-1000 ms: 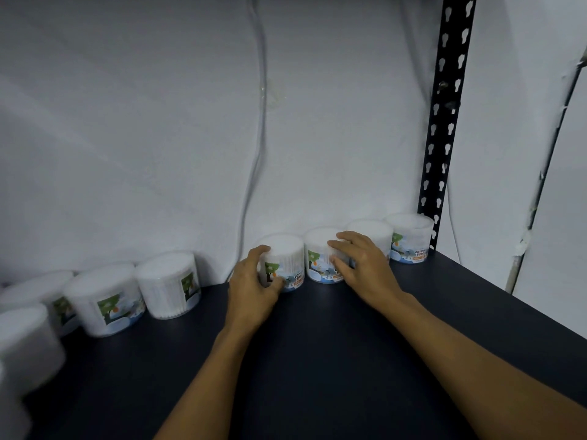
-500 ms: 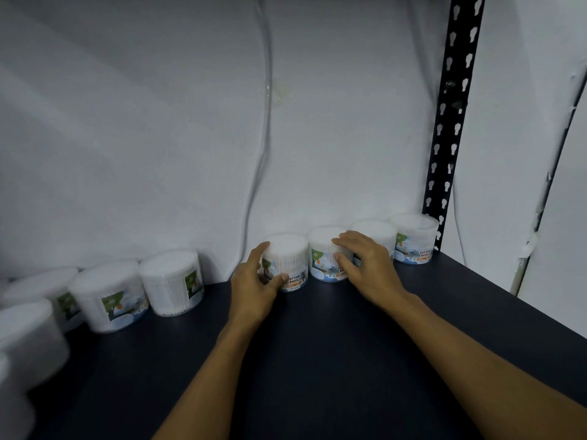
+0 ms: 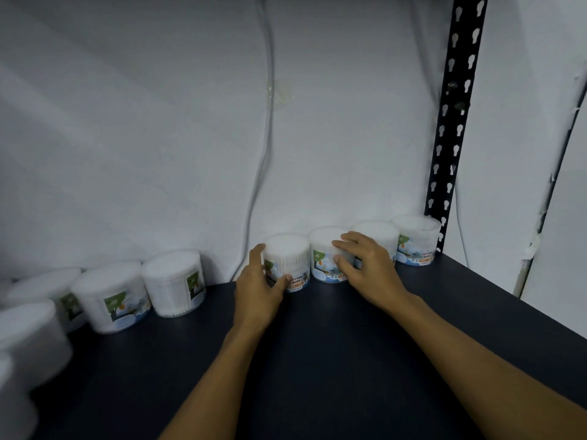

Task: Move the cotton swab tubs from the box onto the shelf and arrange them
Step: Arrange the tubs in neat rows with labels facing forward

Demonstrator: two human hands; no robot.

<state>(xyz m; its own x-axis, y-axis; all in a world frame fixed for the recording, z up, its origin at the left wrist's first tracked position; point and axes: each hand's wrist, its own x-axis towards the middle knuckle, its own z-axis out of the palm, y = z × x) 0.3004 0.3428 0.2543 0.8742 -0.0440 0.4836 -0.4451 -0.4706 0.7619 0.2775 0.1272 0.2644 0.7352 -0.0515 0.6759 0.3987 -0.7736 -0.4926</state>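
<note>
**Both hands on two tubs at the back of the shelf**

On the dark shelf [image 3: 317,360], four cotton swab tubs stand upright in a row against the white wall [image 3: 158,138], running toward the black slotted upright [image 3: 451,122] at the right. The left hand [image 3: 257,290] holds the leftmost tub of this row [image 3: 287,260]: its grip is curled round the tub's left side, fingers reaching up behind toward the lid, thumb pressed on the front label near the base. The right hand [image 3: 368,265] holds the second tub [image 3: 327,254], just beside the first; its fingers lie across the lid edge and the front label, curled round the tub's right side. The third tub [image 3: 378,231] is partly hidden behind this hand, and the fourth tub [image 3: 416,239] stands apart from both hands, next to the upright.

Farther left, well apart from the held pair, a second group of tubs [image 3: 173,282] stands along the wall, with more, blurred, at the picture's left edge. A thin cable [image 3: 270,122] hangs down the wall behind the gap between the groups.
</note>
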